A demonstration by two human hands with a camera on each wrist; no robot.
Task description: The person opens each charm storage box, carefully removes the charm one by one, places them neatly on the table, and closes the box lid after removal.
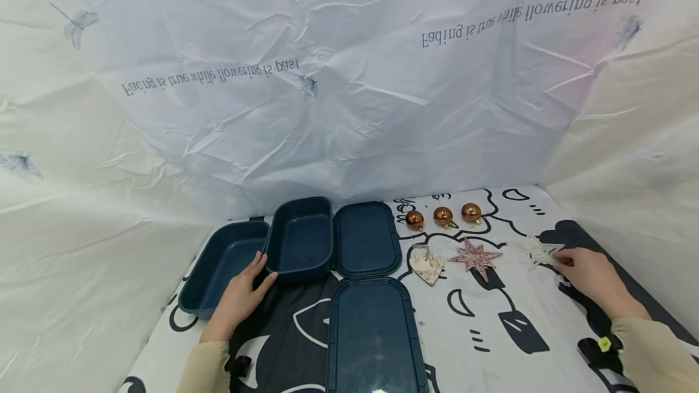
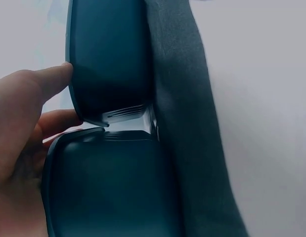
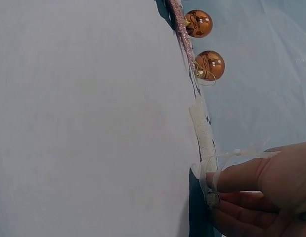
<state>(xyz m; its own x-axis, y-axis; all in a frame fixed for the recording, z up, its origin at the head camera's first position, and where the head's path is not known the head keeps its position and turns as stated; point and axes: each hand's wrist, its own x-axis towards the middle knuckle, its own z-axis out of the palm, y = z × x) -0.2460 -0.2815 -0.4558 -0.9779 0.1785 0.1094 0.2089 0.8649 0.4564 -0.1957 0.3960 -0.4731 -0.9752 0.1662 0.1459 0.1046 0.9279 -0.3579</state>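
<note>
In the head view, my left hand (image 1: 240,296) grips the near left corner of a dark blue rectangular box (image 1: 300,275). Its thumb lies against the near wall, and its fingers reach into the gap beside another dark blue box (image 1: 199,299). The left wrist view has the thumb (image 2: 56,81) on the rim. At the far right, my right hand (image 1: 592,275) pinches a white glittery ornament (image 1: 537,251) by its near end; a thin pale ribbon (image 3: 237,153) loops over the fingers. The ornament's full shape is unclear.
Two dark blue lids (image 1: 367,241) (image 1: 375,335) lie right of the boxes. A heart ornament (image 1: 428,265), a pink glitter star (image 1: 475,258) and three copper baubles (image 1: 443,216) lie on the patterned cloth (image 1: 448,332). White sheeting (image 1: 349,138) rises behind and at both sides.
</note>
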